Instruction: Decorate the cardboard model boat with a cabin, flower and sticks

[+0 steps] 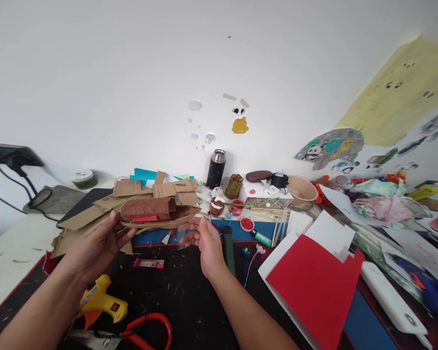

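A brown model boat (148,209) with a rounded cover and a small red strip on its side is held up above the dark mat. My left hand (104,238) grips its left end, thumb on top and fingers beneath. Near the pointed right end, my right hand (204,240) has its fingers curled and thumb up. A small clear piece shows by its fingertips; whether it is held is hard to tell. Below lie a yellow glue gun (105,299), red-handled scissors (153,321) and a pink packet (149,263).
Cardboard pieces (175,187), a black thermos (216,169) and small paint pots (246,223) stand along the back. Red paper (316,287) lies at the right beside a white power strip (394,301). A green cutter (228,250) rests mid-mat. Cables hang at the left.
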Demonstrator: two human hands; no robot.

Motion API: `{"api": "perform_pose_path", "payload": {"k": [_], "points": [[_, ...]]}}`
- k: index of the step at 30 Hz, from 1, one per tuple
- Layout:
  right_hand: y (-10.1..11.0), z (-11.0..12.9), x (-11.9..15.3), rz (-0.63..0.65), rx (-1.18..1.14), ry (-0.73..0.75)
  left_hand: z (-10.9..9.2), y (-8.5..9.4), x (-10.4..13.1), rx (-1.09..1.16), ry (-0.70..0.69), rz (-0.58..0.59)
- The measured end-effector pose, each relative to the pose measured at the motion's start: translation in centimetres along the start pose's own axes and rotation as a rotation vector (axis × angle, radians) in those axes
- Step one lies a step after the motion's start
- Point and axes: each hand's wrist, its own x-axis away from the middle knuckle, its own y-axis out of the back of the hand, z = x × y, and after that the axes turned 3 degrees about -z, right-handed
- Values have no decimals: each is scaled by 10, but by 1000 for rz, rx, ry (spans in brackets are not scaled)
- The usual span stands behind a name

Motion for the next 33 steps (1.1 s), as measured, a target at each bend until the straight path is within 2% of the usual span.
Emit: {"api": "perform_pose_path", "payload": {"k": [6, 14, 24, 33], "points": [[1, 0, -1, 0, 13, -4, 4, 5, -4, -36, -49, 34], [5, 0, -4, -98, 30, -28, 7, -1, 3, -156, -119, 65], [12, -6, -10, -167, 4, -49, 16, -5, 5, -175, -104, 128], [11, -7, -10, -176, -16, -57, 18, -3, 4, -148, -127, 90]]}}
